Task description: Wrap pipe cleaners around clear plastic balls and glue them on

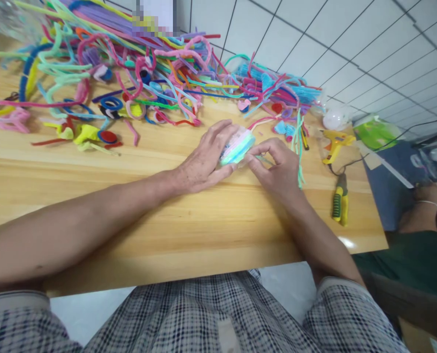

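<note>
Here we are at the pale wooden table [189, 220], and all eyes are on the striped piece [239, 146], rounded, banded in pink, blue and mint green, sitting right between my two hands near the middle. My left hand [210, 159] has it from the left, fingers curved over the far side, thumb along the near edge: a firm, cupping grip. Over on the other flank, my right hand [277, 164] is at the lower right edge, thumb and index finger close together in a pinch; whether they grip the edge itself or some thin strand, I cannot tell.

Just right of that hand, loose mint-green strands [299, 142] trail down the wood. Further right lies the yellow glue gun [335, 144], with the yellow-and-green pliers [339, 201] nearer to me. And look at the back: a great tangle of fuzzy stems [167, 73], pink, purple, blue and yellow, spreads before the tiled wall [306, 44]! Left of my hands, a yellow figure [88, 135] rests with a red disc beside it.
</note>
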Demonstrator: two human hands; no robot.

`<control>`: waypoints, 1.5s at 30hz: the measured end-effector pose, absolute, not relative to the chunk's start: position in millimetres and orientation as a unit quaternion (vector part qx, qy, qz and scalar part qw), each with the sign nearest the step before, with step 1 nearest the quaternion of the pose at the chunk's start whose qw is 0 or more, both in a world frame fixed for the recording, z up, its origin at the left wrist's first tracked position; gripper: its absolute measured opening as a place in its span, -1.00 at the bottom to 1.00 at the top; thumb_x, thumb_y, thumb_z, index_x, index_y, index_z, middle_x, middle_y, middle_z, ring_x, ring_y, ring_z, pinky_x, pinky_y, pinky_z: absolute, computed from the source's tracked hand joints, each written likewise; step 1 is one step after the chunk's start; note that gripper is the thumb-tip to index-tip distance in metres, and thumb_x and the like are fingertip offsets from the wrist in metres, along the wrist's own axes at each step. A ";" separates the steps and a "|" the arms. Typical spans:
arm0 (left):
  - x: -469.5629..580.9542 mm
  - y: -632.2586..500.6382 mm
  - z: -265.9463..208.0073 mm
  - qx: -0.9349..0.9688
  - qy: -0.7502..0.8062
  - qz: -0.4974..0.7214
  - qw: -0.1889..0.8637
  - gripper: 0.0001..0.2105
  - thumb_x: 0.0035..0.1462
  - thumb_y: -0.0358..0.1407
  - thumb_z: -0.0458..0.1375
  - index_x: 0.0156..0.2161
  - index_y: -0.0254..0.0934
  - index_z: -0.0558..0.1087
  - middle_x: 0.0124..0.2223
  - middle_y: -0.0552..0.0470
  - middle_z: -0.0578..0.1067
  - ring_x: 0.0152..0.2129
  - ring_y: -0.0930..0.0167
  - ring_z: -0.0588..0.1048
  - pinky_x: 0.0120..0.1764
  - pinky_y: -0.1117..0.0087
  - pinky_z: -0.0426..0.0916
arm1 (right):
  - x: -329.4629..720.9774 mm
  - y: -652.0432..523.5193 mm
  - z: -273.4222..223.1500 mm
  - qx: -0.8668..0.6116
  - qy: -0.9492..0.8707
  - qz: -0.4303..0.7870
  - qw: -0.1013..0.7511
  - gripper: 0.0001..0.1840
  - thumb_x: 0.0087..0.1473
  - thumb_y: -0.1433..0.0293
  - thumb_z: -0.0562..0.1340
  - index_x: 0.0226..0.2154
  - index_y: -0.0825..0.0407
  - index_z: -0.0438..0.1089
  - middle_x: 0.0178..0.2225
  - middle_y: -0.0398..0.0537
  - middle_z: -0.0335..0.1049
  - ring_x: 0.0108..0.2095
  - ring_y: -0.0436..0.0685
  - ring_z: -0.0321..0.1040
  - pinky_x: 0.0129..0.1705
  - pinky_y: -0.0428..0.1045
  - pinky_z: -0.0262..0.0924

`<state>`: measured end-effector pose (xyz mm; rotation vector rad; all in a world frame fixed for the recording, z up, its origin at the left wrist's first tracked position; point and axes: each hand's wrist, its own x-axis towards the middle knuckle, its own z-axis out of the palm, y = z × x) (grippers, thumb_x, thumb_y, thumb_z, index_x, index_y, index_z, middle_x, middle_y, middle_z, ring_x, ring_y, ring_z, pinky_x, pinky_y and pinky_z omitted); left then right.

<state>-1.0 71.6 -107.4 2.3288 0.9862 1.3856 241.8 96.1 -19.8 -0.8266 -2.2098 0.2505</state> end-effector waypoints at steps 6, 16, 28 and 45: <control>0.2 70.7 -107.8 0.795 0.353 0.475 0.132 -0.21 0.58 0.25 0.03 0.67 -0.07 -0.01 0.64 -0.36 0.24 0.65 -0.13 0.17 0.61 -0.42 0.16 | 241.1 96.5 -21.9 -0.336 -0.861 0.100 0.368 -0.88 0.34 0.25 0.40 -0.29 -0.17 0.54 -0.29 -0.11 0.67 -0.22 0.23 0.58 0.00 0.21 0.52; -5.0 73.7 -106.5 0.810 0.339 0.461 0.129 -0.22 0.60 0.18 0.03 0.68 -0.05 -0.09 0.65 -0.36 0.21 0.65 -0.16 0.16 0.60 -0.44 0.15 | 237.3 94.4 -21.4 -0.334 -0.859 0.100 0.374 -0.91 0.29 0.35 0.39 -0.28 -0.16 0.53 -0.28 -0.14 0.68 -0.22 0.23 0.60 0.04 0.23 0.53; -3.6 77.4 -109.5 0.794 0.334 0.491 0.127 -0.23 0.60 0.21 0.02 0.67 -0.12 -0.01 0.61 -0.39 0.26 0.61 -0.10 0.23 0.62 -0.34 0.18 | 231.1 104.7 -8.9 -0.347 -0.862 0.120 0.349 -0.91 0.18 0.39 0.42 -0.33 -0.13 0.53 -0.34 -0.15 0.65 -0.26 0.19 0.57 -0.11 0.13 0.48; -13.1 79.5 -109.7 0.799 0.339 0.473 0.152 -0.16 0.56 0.23 0.14 0.68 -0.05 -0.04 0.65 -0.35 0.21 0.63 -0.13 0.21 0.63 -0.36 0.13 | 226.3 110.4 0.4 -0.348 -0.871 0.166 0.304 -0.93 0.18 0.40 0.41 -0.29 -0.12 0.56 -0.29 -0.14 0.67 -0.21 0.20 0.58 -0.06 0.14 0.50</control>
